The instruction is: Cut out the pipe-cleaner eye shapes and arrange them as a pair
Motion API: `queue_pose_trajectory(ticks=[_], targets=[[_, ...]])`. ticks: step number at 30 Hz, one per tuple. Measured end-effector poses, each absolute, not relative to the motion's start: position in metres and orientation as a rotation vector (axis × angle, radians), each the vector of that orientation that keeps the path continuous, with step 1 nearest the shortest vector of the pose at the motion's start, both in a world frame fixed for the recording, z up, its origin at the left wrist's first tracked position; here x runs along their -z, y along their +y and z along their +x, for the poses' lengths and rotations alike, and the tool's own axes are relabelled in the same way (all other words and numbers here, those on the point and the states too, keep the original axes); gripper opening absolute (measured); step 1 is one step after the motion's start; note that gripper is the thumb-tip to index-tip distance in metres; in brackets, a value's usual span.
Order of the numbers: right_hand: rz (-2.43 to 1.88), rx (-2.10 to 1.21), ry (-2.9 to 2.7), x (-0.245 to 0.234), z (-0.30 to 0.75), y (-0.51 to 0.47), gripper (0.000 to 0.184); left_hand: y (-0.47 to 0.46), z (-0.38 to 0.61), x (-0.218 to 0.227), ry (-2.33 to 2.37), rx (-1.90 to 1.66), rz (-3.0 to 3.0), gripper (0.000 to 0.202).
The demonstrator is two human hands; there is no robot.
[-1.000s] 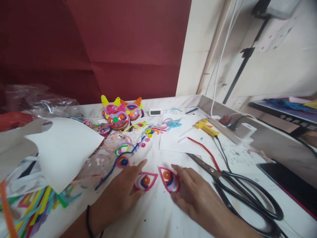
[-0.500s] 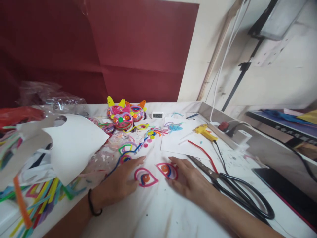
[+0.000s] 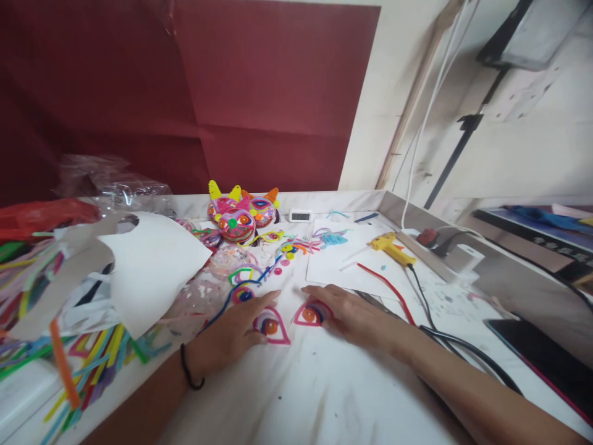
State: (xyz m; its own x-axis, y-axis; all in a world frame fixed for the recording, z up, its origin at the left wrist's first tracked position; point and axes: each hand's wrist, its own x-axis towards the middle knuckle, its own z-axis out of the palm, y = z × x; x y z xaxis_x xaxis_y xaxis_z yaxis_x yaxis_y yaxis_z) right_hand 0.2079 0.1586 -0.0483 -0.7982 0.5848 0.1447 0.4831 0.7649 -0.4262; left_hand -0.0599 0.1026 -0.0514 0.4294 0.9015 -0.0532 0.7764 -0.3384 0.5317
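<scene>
Head view: two pink eye shapes; left hand (image 3: 231,334) flat on one (image 3: 270,326), right hand (image 3: 352,315) flat on other (image 3: 309,314), neither grip closed.

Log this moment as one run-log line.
left hand: touching pink teardrop-shaped eye piece | right hand: on second pink eye piece | surface: white table
</scene>
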Motion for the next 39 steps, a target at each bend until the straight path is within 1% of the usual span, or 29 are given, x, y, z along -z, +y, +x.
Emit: queue_pose_trajectory(ticks=[4,12,17,22,27,30,35,39], targets=[[-0.769,-0.544,-2.707,0.047,0.204,0.161,0.064,0.103,-0.061,0.051,1.392,-0.330,2.215,0.064],[-0.726,-0.528,-2.686,0.053,0.203,0.159,0.061,0.102,-0.065,0.055,1.390,-0.336,2.224,0.064],[-0.714,-0.523,-2.660,0.058,0.205,0.157,0.064,0.099,-0.065,0.053,1.380,-0.339,2.237,0.065],[-0.707,-0.486,-2.633,0.061,0.207,0.155,0.061,0.099,-0.069,0.050,1.355,-0.360,2.269,0.064],[-0.685,-0.464,-2.607,0.063,0.206,0.154,0.060,0.099,-0.070,0.042,1.381,-0.380,2.301,0.056],[-0.686,-0.448,-2.579,0.064,0.206,0.154,0.060,0.095,-0.061,0.039,1.534,-0.408,2.294,0.061],[-0.698,-0.435,-2.542,0.067,0.208,0.155,0.059,0.086,-0.042,0.040,1.753,-0.346,2.277,0.080],[-0.694,-0.441,-2.529,0.068,0.208,0.157,0.059,0.082,-0.037,0.037,1.748,-0.273,2.250,0.079]])
